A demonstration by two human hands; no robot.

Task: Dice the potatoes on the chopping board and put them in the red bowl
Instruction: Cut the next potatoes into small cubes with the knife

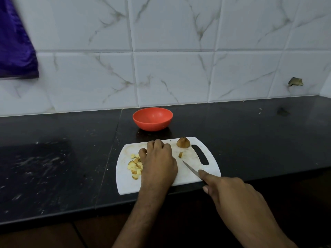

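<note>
On the white chopping board (180, 178) the left hand (158, 162) cups the diced potato (135, 166), right hand (231, 190) gripping the knife (190, 169), so I'd guess scooping into the empty red bowl (152, 119) comes next, half potato (183, 142) still uncut

diced potato pieces (135, 166) heaped board-left | potato half (183, 142) cut-side down, far edge | red bowl (152, 119) behind white chopping board (186, 173)

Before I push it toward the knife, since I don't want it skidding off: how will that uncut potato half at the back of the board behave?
The potato half seems to sit cut face down, dome up, so it probably slides rather than rolls. The chopping board looks smooth, so it may skid easily. It likely feels firm and dense, not fragile.
</note>
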